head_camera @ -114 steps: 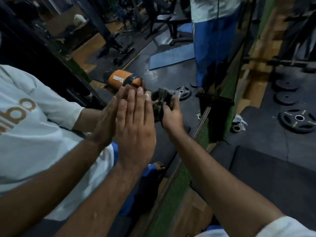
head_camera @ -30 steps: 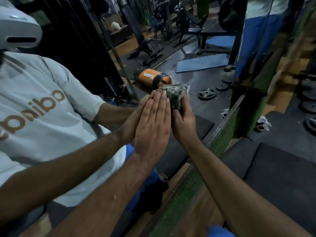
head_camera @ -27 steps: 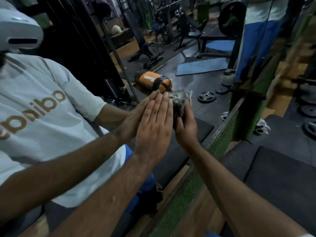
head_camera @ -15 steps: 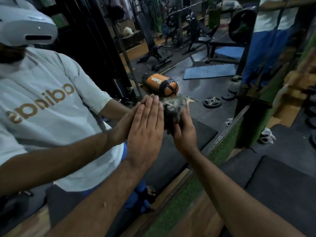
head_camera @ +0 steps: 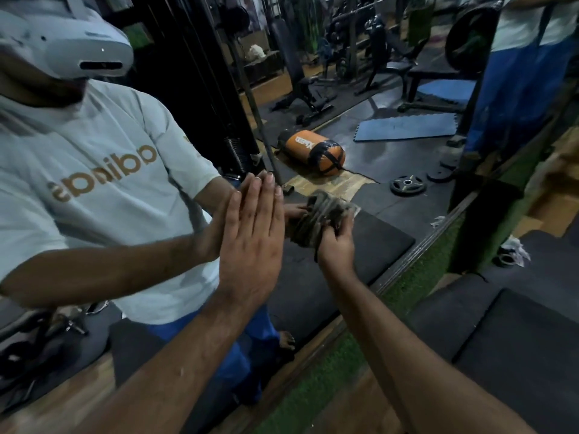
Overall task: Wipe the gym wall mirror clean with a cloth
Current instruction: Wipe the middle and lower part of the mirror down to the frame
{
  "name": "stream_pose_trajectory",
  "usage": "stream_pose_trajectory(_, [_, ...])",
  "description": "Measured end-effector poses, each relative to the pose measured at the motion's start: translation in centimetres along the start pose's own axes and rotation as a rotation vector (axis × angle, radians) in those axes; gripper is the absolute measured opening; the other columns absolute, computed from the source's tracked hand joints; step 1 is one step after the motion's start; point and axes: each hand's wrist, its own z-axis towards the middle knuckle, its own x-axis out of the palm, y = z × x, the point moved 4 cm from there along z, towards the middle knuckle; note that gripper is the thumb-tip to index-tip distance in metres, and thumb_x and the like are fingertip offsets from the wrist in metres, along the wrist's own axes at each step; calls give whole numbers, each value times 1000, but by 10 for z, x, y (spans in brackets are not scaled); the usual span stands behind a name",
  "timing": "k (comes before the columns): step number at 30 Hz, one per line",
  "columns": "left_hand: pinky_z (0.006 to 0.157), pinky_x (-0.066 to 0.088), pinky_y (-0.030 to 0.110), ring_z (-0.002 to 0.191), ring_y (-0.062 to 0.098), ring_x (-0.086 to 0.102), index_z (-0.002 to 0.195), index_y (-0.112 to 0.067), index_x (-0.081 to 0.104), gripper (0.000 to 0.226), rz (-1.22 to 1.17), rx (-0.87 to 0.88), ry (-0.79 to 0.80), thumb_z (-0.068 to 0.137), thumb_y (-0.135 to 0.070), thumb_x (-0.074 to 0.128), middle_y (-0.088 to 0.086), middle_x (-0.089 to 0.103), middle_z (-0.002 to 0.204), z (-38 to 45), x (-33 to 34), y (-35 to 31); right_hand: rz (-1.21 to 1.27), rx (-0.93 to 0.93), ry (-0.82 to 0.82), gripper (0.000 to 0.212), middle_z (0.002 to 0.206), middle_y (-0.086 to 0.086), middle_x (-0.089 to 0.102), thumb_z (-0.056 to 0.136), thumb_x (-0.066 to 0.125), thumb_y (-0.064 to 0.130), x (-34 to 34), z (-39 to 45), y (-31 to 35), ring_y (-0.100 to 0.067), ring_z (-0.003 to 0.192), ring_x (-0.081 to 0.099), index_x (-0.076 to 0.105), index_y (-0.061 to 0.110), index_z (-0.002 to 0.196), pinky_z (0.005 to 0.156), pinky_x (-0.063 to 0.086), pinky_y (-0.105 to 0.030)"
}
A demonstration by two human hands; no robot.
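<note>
L hand (head_camera: 250,242) was flat, fingers released, braced on mirror (head_camera: 391,158) for balance; R hand (head_camera: 336,242) clenched bunched cloth (head_camera: 316,217), prob pressed to glass for wiping.

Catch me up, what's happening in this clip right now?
A person is cleaning a large gym wall mirror. The left hand is pressed flat, fingers together, against the glass as a brace. The right hand has its grip closed on a bunched, dirty grey cloth held against the mirror just right of the left hand. The person's reflection, in a white T-shirt, fills the mirror's left side.
</note>
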Motion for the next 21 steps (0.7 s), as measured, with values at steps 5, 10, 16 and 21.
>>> stream_pose_trajectory(5, [126, 6, 51, 155, 38, 3, 158, 4, 7, 64, 27, 68, -26, 104, -18, 30, 25, 2, 166, -6, 0, 6, -51, -209, 40, 74, 173, -1, 22, 101, 51, 29, 24, -30, 48, -18, 155, 27, 16, 34, 166, 122, 24, -27])
stream_pose_trajectory(10, [127, 6, 49, 155, 36, 10, 157, 3, 19, 66, -74, 141, -63, 101, -19, 46, 23, 15, 165, -27, -5, 24, -284, -358, -31, 78, 174, -1, 18, 97, 41, 39, 25, -49, -8, -31, 153, 36, 10, 29, 167, 117, 40, -44])
stream_pose_trajectory(16, [125, 15, 51, 155, 36, 11, 157, 3, 21, 65, -64, 136, -26, 101, -20, 46, 23, 17, 165, -75, -8, 43, -69, -79, -131, 68, 172, -5, 24, 109, 42, 48, 56, -61, 4, -28, 153, 33, 11, 30, 166, 122, 34, -45])
stream_pose_trajectory(21, [126, 0, 50, 155, 38, 9, 157, 4, 20, 64, -44, 132, -27, 101, -19, 41, 25, 15, 165, -96, -9, 62, -197, -478, -96, 67, 172, -5, 23, 106, 47, 32, 77, -97, -13, -25, 158, 25, 21, 19, 166, 126, 30, -44])
